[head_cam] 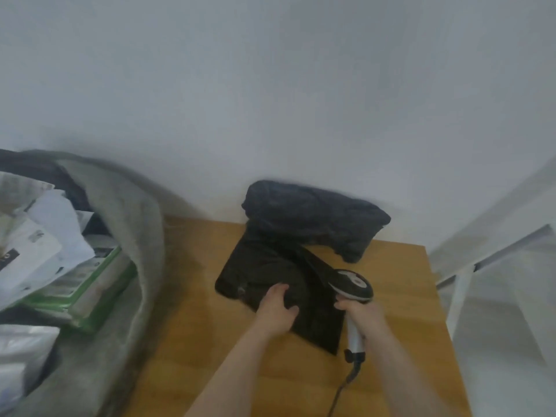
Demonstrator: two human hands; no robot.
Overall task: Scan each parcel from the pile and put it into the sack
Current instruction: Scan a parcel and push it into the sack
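A flat black parcel (261, 272) lies on the wooden table (391, 266), and my left hand (278, 308) grips its near edge. My right hand (365, 314) holds the white handle of a barcode scanner (352, 284), whose black head hangs over the parcel's right side. A second, bulkier black parcel (316, 215) rests against the wall behind the flat one. The grey sack (132, 224) stands open at the left, with several white and green parcels (45, 254) inside. The picture is blurred.
The scanner's dark cable (343, 386) runs off the table's near edge. A white wall stands right behind the table. A white frame or door (496, 266) rises at the right, next to the table's edge.
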